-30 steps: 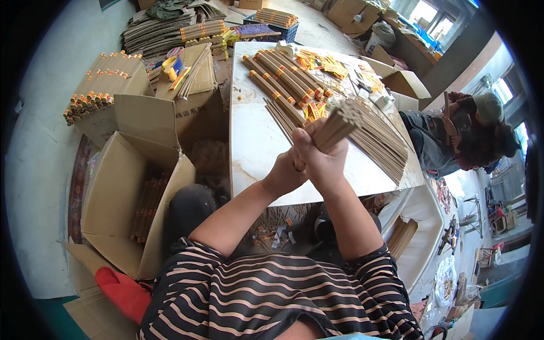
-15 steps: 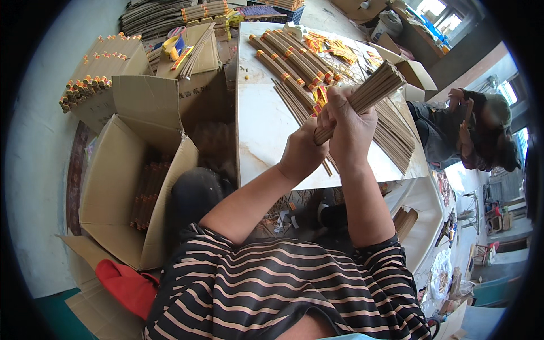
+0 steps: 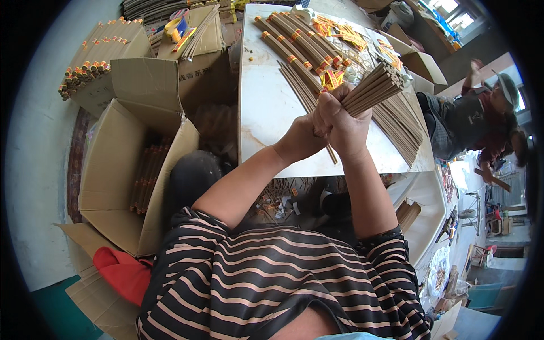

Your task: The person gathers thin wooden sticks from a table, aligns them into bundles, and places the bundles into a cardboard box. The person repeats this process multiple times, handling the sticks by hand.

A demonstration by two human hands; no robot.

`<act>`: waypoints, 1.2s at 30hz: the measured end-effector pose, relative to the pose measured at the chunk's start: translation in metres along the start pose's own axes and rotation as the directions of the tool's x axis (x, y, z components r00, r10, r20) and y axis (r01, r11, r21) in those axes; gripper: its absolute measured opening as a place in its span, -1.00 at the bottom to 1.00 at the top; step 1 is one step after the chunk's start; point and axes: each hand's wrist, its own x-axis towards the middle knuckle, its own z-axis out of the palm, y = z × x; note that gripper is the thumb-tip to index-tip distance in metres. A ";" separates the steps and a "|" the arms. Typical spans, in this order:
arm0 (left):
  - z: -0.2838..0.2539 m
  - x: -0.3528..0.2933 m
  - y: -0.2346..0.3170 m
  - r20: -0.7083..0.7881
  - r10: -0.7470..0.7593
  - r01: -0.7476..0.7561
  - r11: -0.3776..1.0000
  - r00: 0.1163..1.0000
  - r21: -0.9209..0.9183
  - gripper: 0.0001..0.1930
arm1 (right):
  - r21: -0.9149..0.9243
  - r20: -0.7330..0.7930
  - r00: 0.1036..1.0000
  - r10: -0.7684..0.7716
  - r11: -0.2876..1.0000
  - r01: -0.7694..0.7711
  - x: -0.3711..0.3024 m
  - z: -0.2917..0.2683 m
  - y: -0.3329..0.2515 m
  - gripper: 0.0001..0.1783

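A bundle of thin brown incense sticks (image 3: 375, 90) is gripped above the white table (image 3: 263, 122), its far end tilted up to the right and slightly fanned out. My right hand (image 3: 347, 126) wraps round the bundle with the thumb on top. My left hand (image 3: 301, 139) is closed at the near end, against the right hand; the fingers hide that end. Beneath and to the right lie loose incense sticks (image 3: 399, 129), with more thin sticks (image 3: 296, 85) to the left. Finished bundles with red and yellow bands (image 3: 306, 45) lie farther back.
Yellow and red paper strips (image 3: 343, 31) are scattered at the table's back. An open cardboard box (image 3: 96, 175) holding dark bundles stands at my left. Behind it, banded bundles (image 3: 107, 48) are stacked on a carton. A co-worker (image 3: 476, 119) is at the right.
The far ends of the incense sticks have spread apart a little, and my hands have pressed closer together. The view has shifted slightly. The co-worker has changed posture.
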 end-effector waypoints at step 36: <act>0.007 -0.003 0.044 0.023 -0.046 0.046 0.999 0.999 0.020 -0.73 | 0.072 0.056 0.998 0.022 0.997 -0.026 -0.011 -0.002 -0.030 -0.79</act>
